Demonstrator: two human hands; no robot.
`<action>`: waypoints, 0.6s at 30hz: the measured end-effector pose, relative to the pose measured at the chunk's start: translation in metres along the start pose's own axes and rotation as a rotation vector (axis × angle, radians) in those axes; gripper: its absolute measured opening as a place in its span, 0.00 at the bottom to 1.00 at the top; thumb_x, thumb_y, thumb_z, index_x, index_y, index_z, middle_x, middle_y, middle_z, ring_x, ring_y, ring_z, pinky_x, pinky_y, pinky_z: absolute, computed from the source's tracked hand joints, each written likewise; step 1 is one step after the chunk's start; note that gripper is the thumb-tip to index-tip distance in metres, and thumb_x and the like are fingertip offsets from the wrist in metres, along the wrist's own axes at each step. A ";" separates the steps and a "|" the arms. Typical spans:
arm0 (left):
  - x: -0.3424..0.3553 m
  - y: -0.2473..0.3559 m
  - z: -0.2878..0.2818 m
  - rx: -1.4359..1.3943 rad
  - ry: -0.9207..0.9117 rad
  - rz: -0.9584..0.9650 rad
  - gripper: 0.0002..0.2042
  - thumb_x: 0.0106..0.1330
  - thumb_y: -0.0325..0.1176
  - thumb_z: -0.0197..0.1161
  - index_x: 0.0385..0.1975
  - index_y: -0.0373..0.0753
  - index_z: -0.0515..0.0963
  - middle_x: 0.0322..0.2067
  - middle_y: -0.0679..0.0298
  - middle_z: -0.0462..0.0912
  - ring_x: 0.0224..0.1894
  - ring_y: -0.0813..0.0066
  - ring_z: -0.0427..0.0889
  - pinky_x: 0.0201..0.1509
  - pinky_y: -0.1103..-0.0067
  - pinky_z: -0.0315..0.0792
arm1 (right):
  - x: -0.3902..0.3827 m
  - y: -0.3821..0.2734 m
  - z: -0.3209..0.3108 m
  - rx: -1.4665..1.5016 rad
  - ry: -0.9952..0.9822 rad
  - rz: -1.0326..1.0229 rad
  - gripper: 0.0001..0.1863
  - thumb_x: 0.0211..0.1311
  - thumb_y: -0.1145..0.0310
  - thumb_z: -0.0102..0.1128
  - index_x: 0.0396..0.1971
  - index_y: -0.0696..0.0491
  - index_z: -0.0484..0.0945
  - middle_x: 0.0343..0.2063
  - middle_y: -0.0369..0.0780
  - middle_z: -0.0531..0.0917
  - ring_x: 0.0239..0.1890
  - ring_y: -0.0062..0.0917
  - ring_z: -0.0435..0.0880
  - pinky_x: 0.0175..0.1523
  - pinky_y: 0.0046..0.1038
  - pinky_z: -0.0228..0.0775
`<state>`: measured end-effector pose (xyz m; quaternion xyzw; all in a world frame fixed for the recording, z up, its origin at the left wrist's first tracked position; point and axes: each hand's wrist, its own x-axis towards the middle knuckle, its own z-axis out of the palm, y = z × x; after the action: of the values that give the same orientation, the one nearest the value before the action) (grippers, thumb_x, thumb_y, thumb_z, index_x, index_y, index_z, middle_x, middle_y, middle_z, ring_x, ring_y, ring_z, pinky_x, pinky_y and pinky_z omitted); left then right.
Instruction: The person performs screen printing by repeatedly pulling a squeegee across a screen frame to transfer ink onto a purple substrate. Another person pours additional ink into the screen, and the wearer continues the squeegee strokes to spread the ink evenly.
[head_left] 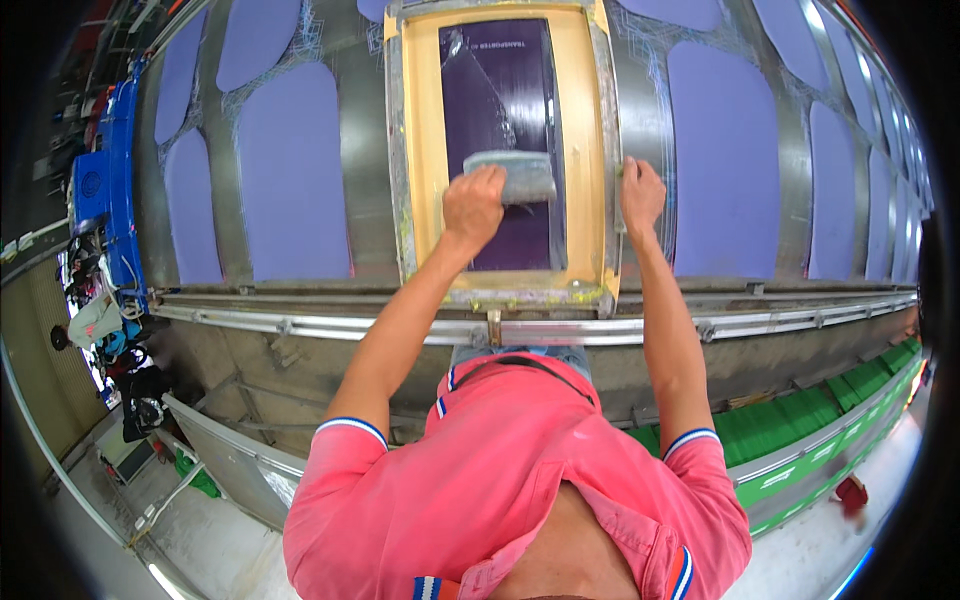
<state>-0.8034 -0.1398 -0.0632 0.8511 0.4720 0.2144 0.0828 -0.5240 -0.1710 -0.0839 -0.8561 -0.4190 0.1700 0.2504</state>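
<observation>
A screen printing frame [396, 140] lies on the long table, its yellowish mesh around a dark purple window [500, 90] wet with ink. My left hand [473, 206] is closed on the left end of a squeegee [525, 177], which is slightly blurred and sits across the window's middle. At the right edge of the frame is my right hand [642, 193], its fingers curled in a pinch against the frame's outer side. Purple fabric pieces [292, 180] lie flat on the table left of the frame, and another purple piece [722, 160] lies to its right.
A metal rail [420, 328] runs along the table's near edge, between my body and the frame. More purple pieces stretch off to both sides. Blue equipment [105, 190] stands at the far left, with a person [95, 322] below it. Green material [790, 425] lies at the lower right.
</observation>
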 end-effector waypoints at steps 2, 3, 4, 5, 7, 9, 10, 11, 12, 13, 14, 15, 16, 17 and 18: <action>0.063 -0.031 0.014 0.006 -0.017 -0.034 0.15 0.49 0.20 0.58 0.38 0.37 0.83 0.40 0.57 0.86 0.39 0.56 0.85 0.42 0.66 0.79 | 0.002 -0.007 0.004 0.035 0.109 -0.082 0.20 0.67 0.55 0.55 0.45 0.56 0.83 0.42 0.50 0.81 0.47 0.46 0.79 0.51 0.41 0.69; 0.092 -0.045 0.019 0.032 0.000 -0.024 0.14 0.49 0.21 0.58 0.36 0.38 0.84 0.38 0.57 0.86 0.36 0.55 0.85 0.39 0.65 0.79 | 0.012 -0.013 0.008 0.008 0.155 -0.184 0.20 0.67 0.55 0.56 0.46 0.57 0.82 0.43 0.49 0.80 0.48 0.45 0.78 0.52 0.41 0.68; 0.124 -0.060 0.024 0.054 -0.010 -0.034 0.14 0.50 0.22 0.59 0.36 0.40 0.84 0.35 0.57 0.87 0.34 0.54 0.85 0.38 0.64 0.79 | 0.026 -0.023 0.009 -0.018 0.200 -0.288 0.20 0.67 0.56 0.57 0.47 0.57 0.81 0.44 0.48 0.79 0.49 0.43 0.76 0.53 0.40 0.68; 0.152 -0.074 0.032 0.069 -0.022 -0.048 0.13 0.51 0.24 0.58 0.35 0.42 0.85 0.34 0.57 0.86 0.34 0.54 0.85 0.37 0.63 0.79 | 0.042 -0.033 0.011 -0.049 0.246 -0.397 0.20 0.67 0.56 0.58 0.49 0.57 0.81 0.45 0.47 0.77 0.50 0.42 0.75 0.55 0.40 0.67; 0.203 -0.090 0.027 0.114 -0.172 -0.058 0.12 0.53 0.28 0.57 0.35 0.44 0.86 0.34 0.54 0.86 0.36 0.52 0.85 0.39 0.61 0.79 | 0.080 -0.087 0.005 -0.026 0.255 -0.611 0.21 0.66 0.58 0.61 0.49 0.59 0.79 0.44 0.48 0.79 0.50 0.43 0.74 0.55 0.40 0.67; 0.248 -0.102 0.017 0.128 -0.265 -0.103 0.13 0.51 0.29 0.59 0.36 0.43 0.86 0.33 0.52 0.86 0.37 0.51 0.85 0.42 0.60 0.79 | 0.132 -0.143 0.005 0.083 0.148 -0.840 0.24 0.65 0.54 0.61 0.50 0.58 0.79 0.44 0.48 0.78 0.50 0.43 0.75 0.55 0.40 0.67; 0.267 -0.108 0.009 0.166 -0.285 -0.079 0.13 0.51 0.29 0.59 0.36 0.44 0.86 0.32 0.51 0.86 0.37 0.50 0.85 0.42 0.60 0.79 | 0.157 -0.172 0.007 0.064 0.047 -0.931 0.20 0.63 0.57 0.61 0.46 0.57 0.81 0.41 0.48 0.80 0.48 0.43 0.77 0.53 0.40 0.70; 0.284 -0.111 0.002 0.207 -0.311 -0.057 0.14 0.50 0.29 0.60 0.37 0.45 0.86 0.31 0.51 0.86 0.38 0.50 0.85 0.42 0.60 0.79 | 0.176 -0.200 0.006 0.052 -0.061 -1.017 0.16 0.60 0.60 0.62 0.41 0.57 0.83 0.38 0.48 0.81 0.45 0.43 0.79 0.50 0.40 0.72; 0.299 -0.122 0.001 0.180 -0.360 -0.077 0.14 0.50 0.29 0.60 0.36 0.45 0.86 0.30 0.51 0.85 0.37 0.50 0.85 0.41 0.60 0.79 | 0.180 -0.234 0.011 -0.009 -0.042 -1.056 0.12 0.52 0.64 0.60 0.31 0.57 0.83 0.31 0.50 0.82 0.40 0.46 0.81 0.46 0.41 0.75; 0.315 -0.133 0.002 0.153 -0.411 -0.091 0.14 0.50 0.29 0.60 0.36 0.45 0.86 0.30 0.51 0.85 0.36 0.50 0.85 0.41 0.60 0.79 | 0.191 -0.250 0.020 -0.111 -0.135 -1.042 0.10 0.48 0.67 0.60 0.26 0.57 0.83 0.27 0.50 0.83 0.37 0.47 0.83 0.43 0.42 0.76; 0.321 -0.141 0.006 0.123 -0.462 -0.104 0.13 0.50 0.29 0.60 0.36 0.46 0.86 0.29 0.50 0.85 0.36 0.50 0.85 0.40 0.60 0.79 | 0.202 -0.266 0.028 -0.216 -0.224 -1.028 0.09 0.45 0.69 0.59 0.21 0.58 0.83 0.23 0.51 0.83 0.34 0.48 0.84 0.41 0.43 0.78; 0.317 -0.143 0.015 0.132 -0.307 -0.055 0.10 0.49 0.29 0.60 0.31 0.42 0.85 0.28 0.49 0.84 0.35 0.49 0.85 0.40 0.59 0.78 | 0.224 -0.269 0.041 -0.355 -0.421 -0.962 0.09 0.45 0.68 0.59 0.21 0.58 0.83 0.23 0.51 0.84 0.32 0.48 0.85 0.40 0.44 0.78; 0.314 -0.144 0.028 0.139 -0.152 0.002 0.08 0.47 0.28 0.60 0.26 0.39 0.84 0.27 0.48 0.84 0.34 0.47 0.84 0.39 0.59 0.78 | 0.235 -0.261 0.056 -0.400 -0.363 -0.974 0.09 0.45 0.68 0.59 0.21 0.58 0.83 0.23 0.52 0.84 0.31 0.49 0.85 0.39 0.44 0.78; 0.309 -0.144 0.035 0.149 0.004 0.051 0.06 0.46 0.28 0.60 0.22 0.36 0.83 0.25 0.46 0.83 0.33 0.45 0.84 0.39 0.59 0.77 | 0.239 -0.247 0.076 -0.442 -0.306 -0.992 0.09 0.46 0.68 0.58 0.20 0.58 0.83 0.23 0.52 0.84 0.30 0.49 0.85 0.38 0.44 0.78; 0.303 -0.137 0.034 0.151 -0.080 0.033 0.06 0.47 0.28 0.59 0.22 0.36 0.82 0.26 0.46 0.83 0.33 0.45 0.84 0.39 0.58 0.77 | 0.237 -0.234 0.090 -0.483 -0.261 -1.005 0.09 0.46 0.68 0.58 0.20 0.58 0.83 0.23 0.52 0.84 0.29 0.49 0.85 0.37 0.45 0.78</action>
<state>-0.7539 0.1907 -0.0536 0.8705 0.4691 0.1452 0.0338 -0.5770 0.1677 -0.0433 -0.5564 -0.8291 0.0338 0.0440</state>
